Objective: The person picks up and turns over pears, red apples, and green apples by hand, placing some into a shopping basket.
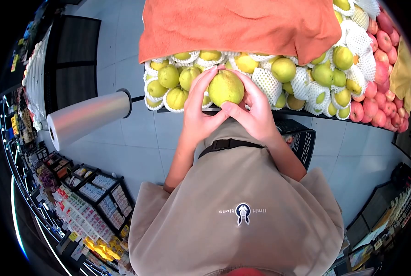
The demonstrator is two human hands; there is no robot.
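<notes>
Head view, the only one, and both hands are busy: the left hand and the right hand close around a single green fruit, gripping it from either side, the right thumb pressed to its lower face. That one fruit sits up between the two palms, bare of any wrapping, right at the near edge of the black stand. Look at the stand, it's loaded! Green fruit in a heap, many of them tucked in white foam nets, others showing bare skin; too many lie half covered for a sure count. One orange cloth spreads over the far part of that heap. Over on the right, red apples pile up, again past counting, with one yellow cloth lying against them. Down on the right, beside the body, one black basket, slotted sides, mostly hidden by the forearm; something small and pale shows at its opening, too hidden to name. Left of the stand juts one roll of clear plastic, on a black holder. And at lower left, a black rack holds rows of packs, too small to count.
</notes>
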